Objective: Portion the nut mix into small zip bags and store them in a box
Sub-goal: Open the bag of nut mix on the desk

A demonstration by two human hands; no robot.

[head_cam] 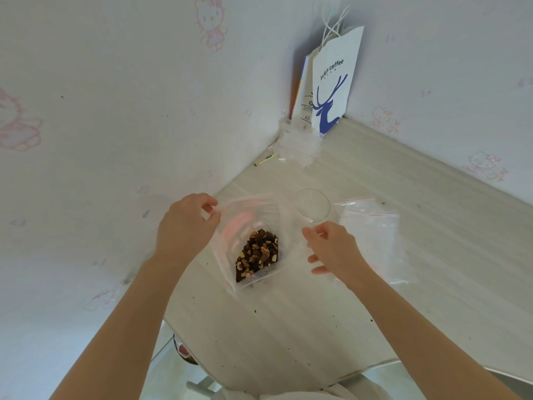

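**A:** Which step is this?

**B:** One portion is being handled. The zip bag (251, 217) seems to rest on the desk (288, 327) between both hands. The nut mix (256, 255) is heaped in its lower corner, and the mouth looks unsealed.

**A:** And the fingers?

**B:** The left hand (184, 226) pinches the bag's top left edge. The right hand (331, 246) touches the right edge with fingers loosely spread; I cannot tell whether they pinch.

**A:** Next?

**B:** Probably pulling the mouth straight, then pressing the zip closed along the top.

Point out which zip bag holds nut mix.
The zip bag between the left hand and right hand: nut mix fills its bottom corner. The flat bags at right and the rear pile look empty.
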